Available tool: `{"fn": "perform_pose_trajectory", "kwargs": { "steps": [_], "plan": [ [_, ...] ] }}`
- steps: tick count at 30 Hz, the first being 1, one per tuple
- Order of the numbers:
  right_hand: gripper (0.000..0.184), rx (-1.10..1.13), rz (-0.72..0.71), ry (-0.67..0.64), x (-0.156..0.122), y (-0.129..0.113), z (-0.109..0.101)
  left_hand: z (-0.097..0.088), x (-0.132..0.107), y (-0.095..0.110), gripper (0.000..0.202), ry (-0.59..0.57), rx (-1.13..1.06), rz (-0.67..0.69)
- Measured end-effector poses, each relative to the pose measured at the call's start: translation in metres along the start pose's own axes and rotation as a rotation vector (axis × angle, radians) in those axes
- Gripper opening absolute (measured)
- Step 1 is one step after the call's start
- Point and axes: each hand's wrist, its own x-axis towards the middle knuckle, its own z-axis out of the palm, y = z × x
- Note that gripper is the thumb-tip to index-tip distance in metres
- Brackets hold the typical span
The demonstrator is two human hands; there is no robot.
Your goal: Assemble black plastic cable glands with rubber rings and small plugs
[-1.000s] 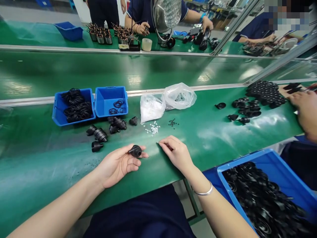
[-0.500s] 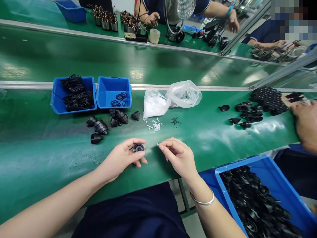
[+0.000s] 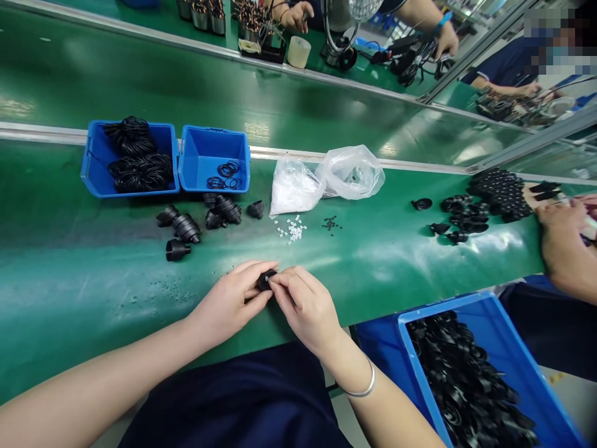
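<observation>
"Where's the black cap (image 3: 265, 280)?"

"Between both hands, just above the near edge of the green worktop (image 3: 93, 280). The left hand (image 3: 228, 305) has its fingers (image 3: 254, 269) closed around it. The right hand (image 3: 303, 308) pinches at its front and touches the left thumb."

"Is anything else in the right fingertips?"

"Possibly a small piece, but it's too hidden to tell."

"What's around them?"

"White bits (image 3: 291, 230) and tiny black rings (image 3: 331, 224) lie beyond the hands. Loose caps (image 3: 186, 228) sit by two blue bins (image 3: 209, 149) to the left. A blue crate (image 3: 443, 306) of black parts is at the lower right."

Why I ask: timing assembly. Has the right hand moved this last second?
Yes. Against the white pellets, the right hand went left, onto the black part in the left hand.
</observation>
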Motion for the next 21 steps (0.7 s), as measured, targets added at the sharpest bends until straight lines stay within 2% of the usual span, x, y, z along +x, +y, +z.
{"fn": "perform_pose_trajectory", "kwargs": {
  "steps": [6,14,18,21],
  "plan": [
    [0.012,-0.052,0.024,-0.005,0.005,-0.006,-0.001,0.002,0.0,-0.004,0.044,-0.018,0.024,0.034],
    [0.016,-0.147,0.03,0.015,0.014,-0.009,0.007,0.006,-0.002,-0.006,0.045,0.052,0.136,0.057],
    [0.015,-0.084,0.061,0.005,0.016,-0.009,0.011,0.003,0.0,-0.007,0.043,0.07,0.097,0.041],
    [0.014,0.023,0.064,-0.021,0.017,-0.003,0.004,0.002,0.002,-0.008,0.042,0.081,-0.02,-0.027]
  ]
}}
